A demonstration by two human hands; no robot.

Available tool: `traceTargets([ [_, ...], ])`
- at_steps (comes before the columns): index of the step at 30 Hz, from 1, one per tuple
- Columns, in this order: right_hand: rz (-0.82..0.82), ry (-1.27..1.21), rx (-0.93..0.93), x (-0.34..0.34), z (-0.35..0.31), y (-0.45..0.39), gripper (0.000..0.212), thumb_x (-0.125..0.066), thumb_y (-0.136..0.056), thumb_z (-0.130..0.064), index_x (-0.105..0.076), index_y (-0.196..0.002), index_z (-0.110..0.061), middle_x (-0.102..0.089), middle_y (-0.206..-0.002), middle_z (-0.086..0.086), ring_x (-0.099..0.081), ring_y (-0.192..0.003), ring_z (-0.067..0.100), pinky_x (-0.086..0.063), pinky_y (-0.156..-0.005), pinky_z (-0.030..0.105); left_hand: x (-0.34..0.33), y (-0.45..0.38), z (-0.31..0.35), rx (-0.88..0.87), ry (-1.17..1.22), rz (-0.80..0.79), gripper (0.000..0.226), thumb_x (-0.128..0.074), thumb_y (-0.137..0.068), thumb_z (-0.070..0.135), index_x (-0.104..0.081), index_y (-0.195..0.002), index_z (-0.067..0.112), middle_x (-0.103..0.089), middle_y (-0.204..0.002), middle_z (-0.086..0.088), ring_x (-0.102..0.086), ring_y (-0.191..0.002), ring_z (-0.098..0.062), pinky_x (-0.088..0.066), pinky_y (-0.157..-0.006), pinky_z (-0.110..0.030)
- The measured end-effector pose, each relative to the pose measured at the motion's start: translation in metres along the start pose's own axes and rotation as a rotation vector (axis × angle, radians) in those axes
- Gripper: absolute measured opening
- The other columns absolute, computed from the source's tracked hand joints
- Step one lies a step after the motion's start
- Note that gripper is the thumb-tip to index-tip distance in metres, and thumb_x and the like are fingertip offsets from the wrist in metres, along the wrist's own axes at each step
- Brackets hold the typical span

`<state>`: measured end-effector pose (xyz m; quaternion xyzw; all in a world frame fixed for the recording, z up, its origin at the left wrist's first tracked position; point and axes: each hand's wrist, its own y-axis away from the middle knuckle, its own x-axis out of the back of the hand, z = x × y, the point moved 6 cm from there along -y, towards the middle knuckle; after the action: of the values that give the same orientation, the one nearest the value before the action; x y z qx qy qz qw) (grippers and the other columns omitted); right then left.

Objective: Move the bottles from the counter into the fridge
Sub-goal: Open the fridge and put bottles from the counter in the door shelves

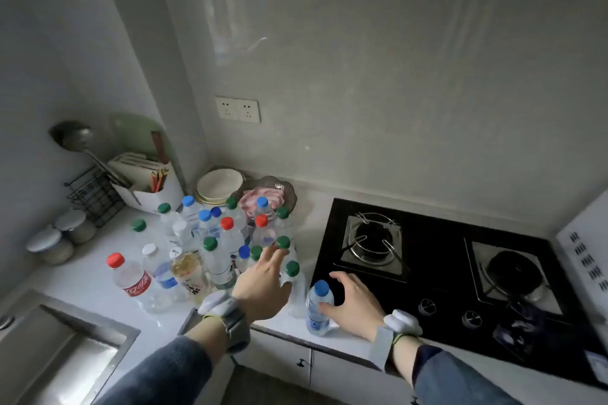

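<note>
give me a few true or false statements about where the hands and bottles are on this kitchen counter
1. The right hand is at a blue-capped bottle near the counter's front edge. True.
2. The left hand grips the red-capped cola bottle. False: it reaches with spread fingers among the green-capped bottles; the cola bottle stands apart, nearer the sink.
3. A pot sits on the hob. False: both burners are bare.
4. Every bottle stands upright. True, as far as can be seen.
5. Bowls are stacked behind the bottles. True.
</note>
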<state>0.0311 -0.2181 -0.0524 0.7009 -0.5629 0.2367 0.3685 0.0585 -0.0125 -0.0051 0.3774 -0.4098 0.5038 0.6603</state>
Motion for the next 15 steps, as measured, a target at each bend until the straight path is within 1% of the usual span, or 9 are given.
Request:
traceTargets([
  [1,0.019,-0.013,-0.013,-0.004,-0.002,-0.006,0.079,-0.074,-0.080,-0.060,-0.045,-0.148,-0.033,-0.048,-0.149,-0.006,-0.051,-0.135,0.017,-0.045,-0.101,0.031,-0.004,-0.009,-0.002,-0.038,-0.010,-0.035,0.067,-0.058,-0.094,0.042,-0.030,-0.153,0.032,-0.025,-0.160,0.007,-0.057,-0.125,-0.024,-0.055,-0.094,-0.041],
  [3,0.023,-0.019,-0.031,-0.008,-0.007,-0.008,0.076,-0.074,-0.080,-0.061,-0.048,-0.146,-0.034,-0.051,-0.145,-0.008,-0.053,-0.131,0.016,-0.046,-0.100,0.030,-0.012,-0.017,-0.001,-0.074,-0.036,-0.062,0.063,-0.056,-0.095,0.037,-0.031,-0.153,0.032,-0.029,-0.159,0.008,-0.060,-0.122,-0.024,-0.053,-0.095,-0.041],
  [6,0.047,-0.021,-0.084,-0.014,-0.010,-0.014,0.070,-0.073,-0.082,-0.058,-0.052,-0.144,-0.034,-0.055,-0.140,-0.009,-0.054,-0.130,0.016,-0.045,-0.100,0.031,-0.030,-0.033,-0.009,-0.117,-0.023,-0.121,0.055,-0.054,-0.097,0.034,-0.036,-0.148,0.034,-0.047,-0.150,0.007,-0.063,-0.115,-0.027,-0.053,-0.091,-0.040],
  [8,0.064,-0.030,-0.119,-0.017,-0.017,-0.013,0.064,-0.071,-0.086,-0.056,-0.055,-0.143,-0.032,-0.058,-0.138,-0.007,-0.055,-0.129,0.018,-0.046,-0.100,0.033,-0.040,-0.040,-0.016,-0.139,-0.022,-0.152,0.046,-0.055,-0.097,0.038,-0.041,-0.140,0.036,-0.059,-0.139,0.005,-0.064,-0.111,-0.029,-0.053,-0.088,-0.040],
  [10,0.076,-0.009,-0.137,-0.019,-0.019,-0.013,0.052,-0.067,-0.089,-0.055,-0.061,-0.136,-0.031,-0.064,-0.134,-0.005,-0.060,-0.123,0.021,-0.050,-0.098,0.036,-0.044,-0.040,-0.015,-0.140,0.011,-0.152,0.034,-0.056,-0.096,0.044,-0.045,-0.127,0.037,-0.066,-0.126,0.002,-0.065,-0.103,-0.031,-0.053,-0.083,-0.040],
  [12,0.112,0.003,-0.156,-0.019,-0.025,-0.011,0.044,-0.065,-0.091,-0.057,-0.066,-0.127,-0.031,-0.068,-0.127,-0.006,-0.063,-0.115,0.021,-0.053,-0.093,0.037,-0.045,-0.042,-0.017,-0.160,0.064,-0.146,0.026,-0.058,-0.096,0.047,-0.047,-0.115,0.036,-0.070,-0.115,-0.001,-0.065,-0.096,-0.032,-0.051,-0.077,-0.038],
  [15,0.157,0.030,-0.189,-0.018,-0.019,-0.005,0.043,-0.063,-0.091,-0.060,-0.066,-0.123,-0.032,-0.070,-0.120,-0.009,-0.066,-0.107,0.018,-0.054,-0.087,0.034,-0.042,-0.044,-0.012,-0.192,0.116,-0.123,0.024,-0.060,-0.094,0.049,-0.046,-0.107,0.034,-0.070,-0.106,0.000,-0.065,-0.090,-0.030,-0.051,-0.073,-0.038],
])
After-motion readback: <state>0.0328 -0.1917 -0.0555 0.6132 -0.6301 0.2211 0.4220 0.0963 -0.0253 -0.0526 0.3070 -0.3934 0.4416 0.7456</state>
